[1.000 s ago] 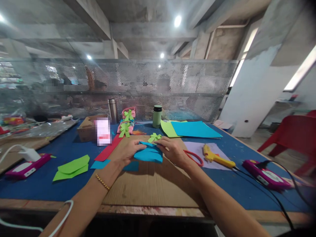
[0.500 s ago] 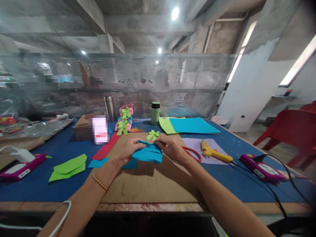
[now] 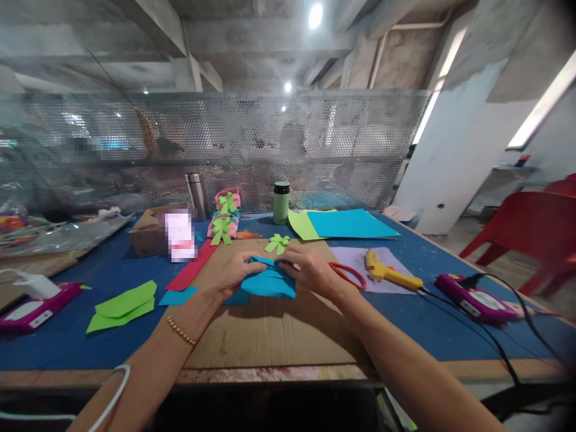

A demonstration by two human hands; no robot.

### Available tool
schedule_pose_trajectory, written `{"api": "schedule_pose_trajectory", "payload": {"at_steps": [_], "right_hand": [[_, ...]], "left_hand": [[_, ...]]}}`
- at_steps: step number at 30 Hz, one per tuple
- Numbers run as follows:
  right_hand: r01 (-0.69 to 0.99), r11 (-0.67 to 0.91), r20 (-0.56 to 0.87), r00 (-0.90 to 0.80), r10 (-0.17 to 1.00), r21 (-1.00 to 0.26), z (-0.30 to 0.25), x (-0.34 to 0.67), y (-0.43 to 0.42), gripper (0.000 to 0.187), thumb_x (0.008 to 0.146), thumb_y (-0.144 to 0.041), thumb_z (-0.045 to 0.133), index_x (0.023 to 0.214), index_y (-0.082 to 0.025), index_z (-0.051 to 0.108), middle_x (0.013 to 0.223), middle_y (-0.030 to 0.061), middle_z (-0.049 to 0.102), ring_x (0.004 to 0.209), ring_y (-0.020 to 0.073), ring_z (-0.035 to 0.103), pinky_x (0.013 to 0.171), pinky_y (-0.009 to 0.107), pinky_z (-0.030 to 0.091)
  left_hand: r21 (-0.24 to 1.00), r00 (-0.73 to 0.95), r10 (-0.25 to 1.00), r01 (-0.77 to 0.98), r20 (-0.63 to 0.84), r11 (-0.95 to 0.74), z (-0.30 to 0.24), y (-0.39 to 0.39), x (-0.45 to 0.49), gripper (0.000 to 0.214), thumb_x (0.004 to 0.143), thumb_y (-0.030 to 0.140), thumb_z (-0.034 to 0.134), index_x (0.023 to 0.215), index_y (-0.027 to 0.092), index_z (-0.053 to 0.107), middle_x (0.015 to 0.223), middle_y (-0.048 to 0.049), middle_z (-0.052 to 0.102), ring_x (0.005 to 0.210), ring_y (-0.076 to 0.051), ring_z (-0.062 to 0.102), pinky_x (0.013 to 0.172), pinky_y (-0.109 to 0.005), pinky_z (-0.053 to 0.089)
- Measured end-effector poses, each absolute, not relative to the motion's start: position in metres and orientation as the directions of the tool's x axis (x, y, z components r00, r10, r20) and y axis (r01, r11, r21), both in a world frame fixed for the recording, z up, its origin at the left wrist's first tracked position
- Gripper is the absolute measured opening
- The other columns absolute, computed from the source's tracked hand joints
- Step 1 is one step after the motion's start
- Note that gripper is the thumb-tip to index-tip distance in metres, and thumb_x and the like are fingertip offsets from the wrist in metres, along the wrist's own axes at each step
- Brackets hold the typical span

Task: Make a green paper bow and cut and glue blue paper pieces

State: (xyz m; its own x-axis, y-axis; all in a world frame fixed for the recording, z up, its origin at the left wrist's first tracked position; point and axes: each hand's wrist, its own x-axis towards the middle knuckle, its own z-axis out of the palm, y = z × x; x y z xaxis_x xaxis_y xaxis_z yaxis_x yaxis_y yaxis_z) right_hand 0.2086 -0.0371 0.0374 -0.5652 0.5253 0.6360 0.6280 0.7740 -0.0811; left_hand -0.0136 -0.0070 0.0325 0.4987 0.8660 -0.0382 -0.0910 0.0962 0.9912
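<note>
Above the cardboard sheet (image 3: 279, 336), a folded piece of blue paper (image 3: 269, 284) is held between both hands. My left hand (image 3: 234, 273) pinches its upper left edge, thumb on top. At the upper right edge, my right hand (image 3: 310, 267) grips the paper with bent fingers; its fingertips are partly hidden. Just beyond the hands lies a green paper bow (image 3: 278, 243). Red-handled scissors (image 3: 348, 275) rest right of my right hand, their blades hidden. A flat blue paper strip (image 3: 180, 296) and a red paper strip (image 3: 191, 267) lie left of the cardboard.
A yellow glue gun (image 3: 392, 273) lies on lilac paper, its cord running to a purple power strip (image 3: 474, 300). Green paper pieces (image 3: 123, 309) lie left. Behind stand a steel flask (image 3: 197, 197), a green bottle (image 3: 281, 204), pink items with bows (image 3: 222, 225) and a cardboard box (image 3: 146, 234).
My right-hand fingers have shifted slightly left along the top edge of the blue paper. Both hands keep hold of it. The camera view has tilted a little.
</note>
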Motion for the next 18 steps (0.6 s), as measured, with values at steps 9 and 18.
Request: {"api": "schedule_pose_trajectory", "payload": {"at_steps": [9,18], "right_hand": [[0.633,0.772,0.658,-0.608,0.444,0.064,0.042,0.201,-0.04,0.019,0.102,-0.022,0.053,0.096,-0.018,0.071,0.083,0.007,0.066,0.082,0.0192,0.058,0.075,0.031,0.042],[0.633,0.774,0.669,-0.583,0.461,0.018,0.042,0.198,-0.044,0.019,0.101,-0.021,0.054,0.092,-0.016,0.07,0.083,0.0073,0.066,0.081,0.019,0.056,0.073,0.03,0.041]], "left_hand": [[0.98,0.479,0.864,-0.038,-0.153,0.195,0.032,-0.009,-0.01,0.055,0.044,0.038,0.098,0.089,0.013,0.077,0.086,-0.008,0.076,0.08,-0.021,0.066,0.078,-0.033,0.05],[0.981,0.451,0.879,-0.037,-0.155,0.192,0.032,-0.01,-0.011,0.054,0.043,0.035,0.098,0.088,0.015,0.075,0.082,-0.0056,0.076,0.08,-0.021,0.066,0.08,-0.034,0.05]]}}
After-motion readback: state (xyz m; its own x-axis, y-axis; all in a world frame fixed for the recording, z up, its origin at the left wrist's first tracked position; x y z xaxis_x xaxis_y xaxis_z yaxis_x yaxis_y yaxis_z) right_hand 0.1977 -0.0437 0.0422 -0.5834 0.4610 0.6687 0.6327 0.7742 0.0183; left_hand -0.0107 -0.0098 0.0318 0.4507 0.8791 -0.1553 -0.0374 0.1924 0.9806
